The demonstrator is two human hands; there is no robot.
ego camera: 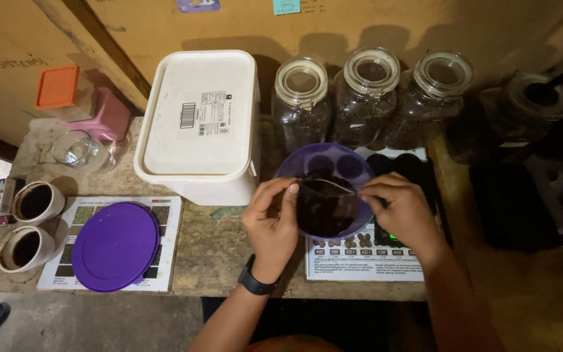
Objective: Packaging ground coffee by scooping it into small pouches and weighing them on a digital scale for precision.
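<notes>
Left hand (272, 225) and right hand (402, 212): both pinched shut on a small clear bag (324, 208) of dark contents, held over the purple bowl (307, 163). Bag filled, mouth unsealed. Purple lid (115, 244) left of left hand, on counter (213, 244).

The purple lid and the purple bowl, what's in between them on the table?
In the head view, mostly bare wooden table lies between the purple lid and the purple bowl. The person's left hand sits there too, pinching a small dark bag over the bowl.

Your worn wooden table (216, 251), white lidded tub (198, 124) beyond your left fingertips, purple lid (115, 246) far left, glass jars (366, 98) past both hands' fingers.
</notes>
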